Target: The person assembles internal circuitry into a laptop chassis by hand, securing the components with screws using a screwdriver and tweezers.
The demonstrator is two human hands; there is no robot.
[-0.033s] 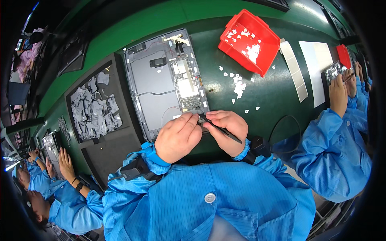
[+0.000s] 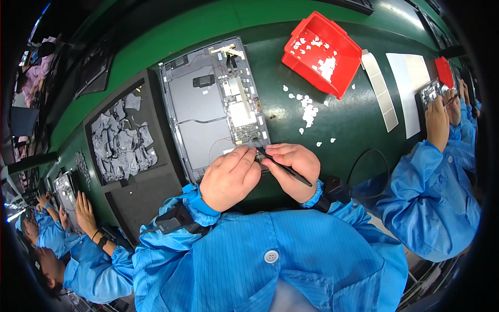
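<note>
**Head view: work in hand**
- Opened flat device (image 2: 200, 112): grey shell with its back cover off, lying on the green bench top (image 2: 353, 119) directly in front of the person. The circuit board (image 2: 240, 112) runs down its right side.
- Left hand (image 2: 228, 179): knuckles up, fingertips pressed on the device's lower edge, touching the right hand. Whether it pinches anything cannot be told.
- Right hand (image 2: 291, 169): closed on a slim black tool (image 2: 300, 178) held like a pen, tip at the bottom end of the circuit board.
- Step, as judged: fine work at the board's lower corner, with the left hand bracing. The next move calls for a steady tip and small pressure, as the parts there are tiny.

**Head view: surroundings**
- Red bin (image 2: 322, 52), tilted, with white bits inside.
- More white bits (image 2: 308, 109) loose on the bench between bin and device.
- Dark tray (image 2: 122, 140) of grey scraps, left of the device.
- Co-workers in blue sleeves at the left (image 2: 86, 208) and at the right (image 2: 436, 171).

**Against the earlier frame**
- No difference shows; hands, tool and device sit alike.
</note>
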